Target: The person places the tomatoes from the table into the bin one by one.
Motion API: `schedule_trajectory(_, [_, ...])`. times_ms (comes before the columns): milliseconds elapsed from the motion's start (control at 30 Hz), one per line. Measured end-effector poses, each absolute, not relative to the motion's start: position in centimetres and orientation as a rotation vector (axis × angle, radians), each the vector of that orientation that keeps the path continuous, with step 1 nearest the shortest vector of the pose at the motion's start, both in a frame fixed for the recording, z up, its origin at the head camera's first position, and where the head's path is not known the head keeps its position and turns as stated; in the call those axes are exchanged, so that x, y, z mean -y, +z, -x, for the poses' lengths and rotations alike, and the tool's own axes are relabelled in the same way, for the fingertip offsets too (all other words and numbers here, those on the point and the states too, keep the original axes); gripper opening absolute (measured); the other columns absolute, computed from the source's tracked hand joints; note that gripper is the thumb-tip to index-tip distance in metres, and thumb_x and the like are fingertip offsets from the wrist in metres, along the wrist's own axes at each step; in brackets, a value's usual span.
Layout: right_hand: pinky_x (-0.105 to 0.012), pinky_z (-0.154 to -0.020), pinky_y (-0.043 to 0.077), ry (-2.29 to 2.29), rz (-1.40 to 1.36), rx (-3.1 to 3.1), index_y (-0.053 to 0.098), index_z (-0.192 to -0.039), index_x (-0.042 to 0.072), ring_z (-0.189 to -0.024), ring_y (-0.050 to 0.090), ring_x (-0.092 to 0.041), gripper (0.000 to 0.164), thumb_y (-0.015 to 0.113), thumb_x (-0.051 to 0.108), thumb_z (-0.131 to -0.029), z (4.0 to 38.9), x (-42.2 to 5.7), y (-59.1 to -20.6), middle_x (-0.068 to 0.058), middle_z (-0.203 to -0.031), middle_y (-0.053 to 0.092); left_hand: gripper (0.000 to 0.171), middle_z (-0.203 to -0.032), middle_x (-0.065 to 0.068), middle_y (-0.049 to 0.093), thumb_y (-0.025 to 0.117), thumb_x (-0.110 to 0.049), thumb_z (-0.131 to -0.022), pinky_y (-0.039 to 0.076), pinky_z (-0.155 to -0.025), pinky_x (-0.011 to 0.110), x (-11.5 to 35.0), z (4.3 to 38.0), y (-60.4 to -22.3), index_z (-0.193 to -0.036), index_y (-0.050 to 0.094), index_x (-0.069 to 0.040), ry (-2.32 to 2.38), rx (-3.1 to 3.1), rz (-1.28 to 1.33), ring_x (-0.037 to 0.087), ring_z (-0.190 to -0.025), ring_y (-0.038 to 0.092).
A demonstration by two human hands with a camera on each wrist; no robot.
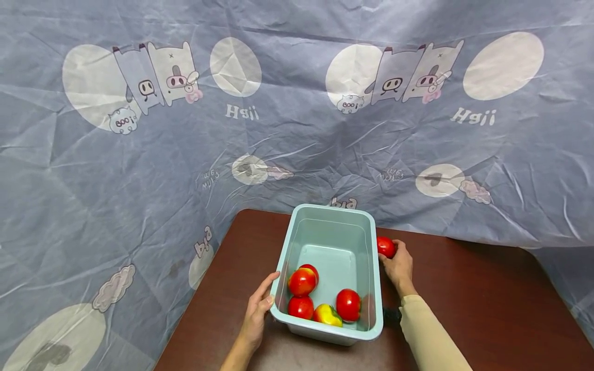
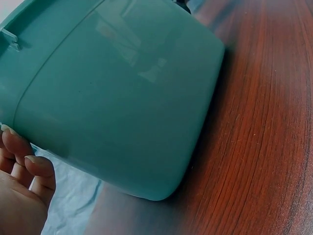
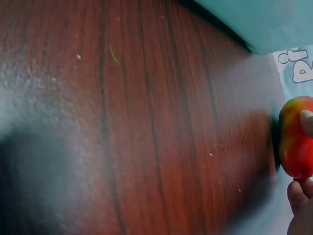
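Note:
A pale blue-green plastic bin [image 1: 330, 257] stands on the table, with several red apples [image 1: 348, 305] and a yellow-red apple [image 1: 327, 314] in its near part. My left hand [image 1: 257, 308] holds the bin's rim at the near left; in the left wrist view its bent fingers [image 2: 40, 166] meet the rim. To the right of the bin, my right hand [image 1: 400, 264] grips another red apple [image 1: 385, 247] close by the outer wall. The right wrist view catches that apple [image 3: 298, 139] at its edge, thumb on one side and fingertips below; the rest of the hand is cut off.
The dark brown wooden table [image 1: 468, 288] extends to both sides of the bin. A grey-blue cloth [image 1: 297, 139] printed with cartoon pigs hangs behind the table and down its left side.

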State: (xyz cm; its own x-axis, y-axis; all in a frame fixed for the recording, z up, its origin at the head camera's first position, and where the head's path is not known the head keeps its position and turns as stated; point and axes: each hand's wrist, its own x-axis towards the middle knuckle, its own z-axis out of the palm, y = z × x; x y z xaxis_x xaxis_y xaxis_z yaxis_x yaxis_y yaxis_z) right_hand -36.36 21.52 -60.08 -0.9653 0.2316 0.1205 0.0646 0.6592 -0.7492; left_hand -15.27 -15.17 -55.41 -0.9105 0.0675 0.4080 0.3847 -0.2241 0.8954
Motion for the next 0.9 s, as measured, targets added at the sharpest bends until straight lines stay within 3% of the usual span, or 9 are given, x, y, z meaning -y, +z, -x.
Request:
schedule_trajectory(133, [-0.057,-0.106,0.038,1.233,0.247,2.622,0.044,-0.137,0.003,-0.120,0.049,-0.045,0.064,0.075,0.016,-0.083,35.9,-21.8,-60.2,-0.029,-0.134,0.053,0.053,-0.115,0.010,0.052,0.035,-0.004,-0.094,0.044,-0.083,0.019,15.1,15.2,-55.4,-0.147,0.034,0.004,-2.235,1.821,0.536,0.009,-0.109,0.050])
schedule_trajectory(233, [-0.055,-0.105,0.039,1.235,0.244,2.597,0.046,-0.137,0.003,-0.119,0.050,-0.044,0.065,0.077,0.019,-0.082,35.9,-22.1,-60.1,-0.028,-0.133,0.055,0.054,-0.107,0.010,0.054,0.036,-0.006,-0.094,0.046,-0.080,0.020,15.1,15.2,-55.4,-0.147,0.035,0.003,-2.238,1.828,0.522,0.012,-0.107,0.051])
schedule_trajectory(300, [-0.055,-0.105,0.040,1.246,0.239,2.578,0.048,-0.138,0.003,-0.119,0.051,-0.044,0.066,0.077,0.020,-0.081,35.9,-22.3,-59.8,-0.028,-0.133,0.055,0.054,-0.121,0.016,0.055,0.036,-0.007,-0.094,0.046,-0.088,0.021,15.2,15.2,-55.4,-0.147,0.034,0.003,-2.244,1.828,0.514,0.014,-0.112,0.052])
schedule_trajectory(367, [-0.054,-0.105,0.040,1.258,0.244,2.563,0.049,-0.138,0.004,-0.119,0.052,-0.043,0.067,0.078,0.022,-0.081,35.8,-22.5,-59.5,-0.027,-0.133,0.056,0.054,-0.138,0.022,0.047,0.036,-0.007,-0.094,0.042,-0.099,0.022,15.2,15.1,-55.4,-0.147,0.034,0.003,-2.249,1.824,0.510,0.015,-0.121,0.050])
schedule_trajectory(467, [-0.053,-0.104,0.041,1.287,0.255,2.534,0.049,-0.139,0.004,-0.118,0.053,-0.043,0.068,0.078,0.022,-0.080,35.7,-22.7,-58.9,-0.027,-0.132,0.057,0.054,-0.148,0.023,0.038,0.035,-0.007,-0.095,0.039,-0.103,0.021,15.3,15.1,-55.4,-0.147,0.034,0.003,-2.253,1.822,0.508,0.013,-0.126,0.048])
schedule_trajectory(767, [-0.046,-0.094,0.049,1.343,0.243,2.450,0.052,-0.139,0.007,-0.109,0.064,-0.041,0.068,0.080,0.022,-0.079,34.8,-22.9,-57.2,-0.024,-0.134,0.057,0.054,-0.144,0.019,0.039,0.035,-0.007,-0.094,0.038,-0.100,0.021,15.3,15.1,-55.4,-0.148,0.034,0.002,-2.257,1.826,0.502,0.011,-0.120,0.046])
schedule_trajectory(900, [-0.043,-0.093,0.048,1.423,0.233,2.371,0.052,-0.140,0.007,-0.113,0.063,-0.040,0.069,0.081,0.022,-0.078,34.2,-22.8,-56.0,-0.022,-0.135,0.057,0.054,-0.140,0.019,0.045,0.036,-0.006,-0.094,0.039,-0.099,0.022,15.2,15.2,-55.4,-0.147,0.034,0.002,-2.262,1.833,0.497,0.013,-0.120,0.048])
